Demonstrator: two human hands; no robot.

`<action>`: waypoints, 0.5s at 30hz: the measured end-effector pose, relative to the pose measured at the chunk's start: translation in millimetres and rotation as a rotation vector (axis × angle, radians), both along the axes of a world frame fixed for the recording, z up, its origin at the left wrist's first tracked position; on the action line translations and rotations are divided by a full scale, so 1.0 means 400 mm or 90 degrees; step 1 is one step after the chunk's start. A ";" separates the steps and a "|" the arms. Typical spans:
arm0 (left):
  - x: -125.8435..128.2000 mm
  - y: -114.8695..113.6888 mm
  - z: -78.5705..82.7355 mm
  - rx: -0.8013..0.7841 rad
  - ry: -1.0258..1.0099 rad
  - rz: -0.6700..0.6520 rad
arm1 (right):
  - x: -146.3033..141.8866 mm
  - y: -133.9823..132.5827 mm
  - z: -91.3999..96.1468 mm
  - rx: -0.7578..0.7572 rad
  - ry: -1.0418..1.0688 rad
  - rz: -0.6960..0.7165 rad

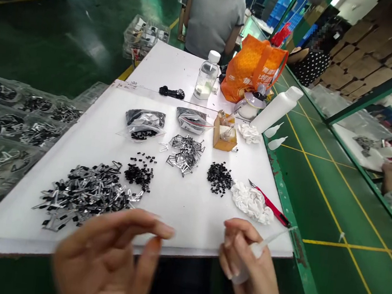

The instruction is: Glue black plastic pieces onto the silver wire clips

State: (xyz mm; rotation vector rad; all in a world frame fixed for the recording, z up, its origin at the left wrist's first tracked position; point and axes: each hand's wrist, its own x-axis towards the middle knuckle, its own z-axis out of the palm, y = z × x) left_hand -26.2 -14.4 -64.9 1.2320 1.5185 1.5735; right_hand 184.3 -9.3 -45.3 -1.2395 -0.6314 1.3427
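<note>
My left hand (109, 255) is raised over the front edge of the table, its thumb and forefinger brought together in a pinch. Blur hides anything small between the tips. In my right hand (249, 266) is a small translucent glue bottle (241, 276), its long thin nozzle pointing up to the right. Beyond my left hand lies a heap of black and silver metal clips (88, 191). Small black pieces form one pile (139, 174) beside that heap and another pile (219, 178) farther right. Bare wire-like metal clips (185, 153) lie between and behind these piles.
Crumpled white tissue (251, 203) and a red craft knife (272, 206) lie at the right. Behind stand plastic bags of parts (145, 122), a small cardboard box (224, 138), a white bottle (276, 110) and an orange bag (250, 70). Clip-filled bins (11, 121) stand left; people work nearby.
</note>
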 end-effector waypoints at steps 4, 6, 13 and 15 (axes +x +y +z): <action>0.134 0.022 0.126 0.015 -0.087 0.018 | -0.093 0.002 0.031 0.028 0.105 0.101; 0.131 0.014 0.128 0.035 -0.053 0.008 | -0.109 0.005 0.044 0.011 0.114 0.106; 0.106 0.000 0.095 0.124 0.070 -0.004 | -0.120 0.006 0.057 -0.007 0.080 0.084; 0.112 0.007 0.087 0.139 0.091 0.000 | -0.117 0.011 0.046 0.008 0.049 0.066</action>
